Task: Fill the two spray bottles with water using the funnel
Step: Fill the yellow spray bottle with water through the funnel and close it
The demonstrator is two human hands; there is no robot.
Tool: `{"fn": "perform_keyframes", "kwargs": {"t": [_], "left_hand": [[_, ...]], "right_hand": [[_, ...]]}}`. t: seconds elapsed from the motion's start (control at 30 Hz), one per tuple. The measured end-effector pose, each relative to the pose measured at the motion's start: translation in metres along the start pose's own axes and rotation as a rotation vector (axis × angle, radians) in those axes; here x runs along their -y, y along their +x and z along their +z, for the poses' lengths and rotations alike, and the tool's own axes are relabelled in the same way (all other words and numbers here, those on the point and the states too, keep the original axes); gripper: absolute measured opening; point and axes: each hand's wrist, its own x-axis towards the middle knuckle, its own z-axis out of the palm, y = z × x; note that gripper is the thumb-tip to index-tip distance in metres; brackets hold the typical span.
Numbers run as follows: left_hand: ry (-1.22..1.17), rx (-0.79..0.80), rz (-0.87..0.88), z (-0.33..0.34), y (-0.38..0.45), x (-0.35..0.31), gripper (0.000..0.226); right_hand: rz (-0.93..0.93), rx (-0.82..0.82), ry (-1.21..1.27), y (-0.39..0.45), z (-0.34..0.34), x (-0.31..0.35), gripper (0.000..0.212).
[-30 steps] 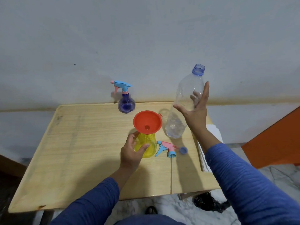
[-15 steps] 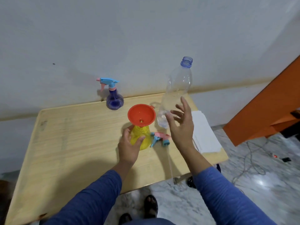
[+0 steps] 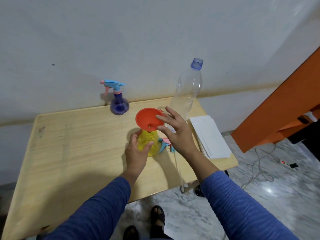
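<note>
Funnel [image 3: 149, 119] in yellow btl [image 3: 149, 142]

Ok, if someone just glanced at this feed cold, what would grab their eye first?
The orange funnel sitting in the yellow spray bottle at the table's middle, with the left hand gripping the bottle and the right hand touching the funnel's rim. Next, the tall clear water bottle, uncapped, standing at the back right, and the purple spray bottle by the wall.

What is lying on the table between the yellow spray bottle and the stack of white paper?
In the head view, the detached spray head lies there, partly hidden by the right hand.
</note>
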Motion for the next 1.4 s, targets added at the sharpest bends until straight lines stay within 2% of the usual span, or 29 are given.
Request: {"fn": "perform_keyframes", "kwargs": {"t": [0.33,0.5,0.6,1.2,1.4], "left_hand": [[-0.018,0.027,-0.025,-0.003,-0.003,-0.008,0.049],[-0.015,0.032,-0.032,-0.003,-0.003,-0.009,0.050],[-0.006,0.032,-0.030,-0.004,-0.003,-0.007,0.050],[-0.029,0.022,0.005,-0.004,-0.002,-0.007,0.049],[-0.031,0.008,0.046,-0.002,-0.001,-0.001,0.052]], "right_hand": [[-0.037,0.009,-0.016,-0.002,0.004,-0.006,0.043],[-0.073,-0.031,-0.060,-0.001,0.004,-0.010,0.023],[-0.076,-0.038,-0.052,0.003,0.004,-0.010,0.020],[-0.119,-0.011,-0.102,0.013,-0.002,-0.010,0.022],[-0.128,-0.011,-0.050,0.044,-0.004,0.001,0.030]]}}
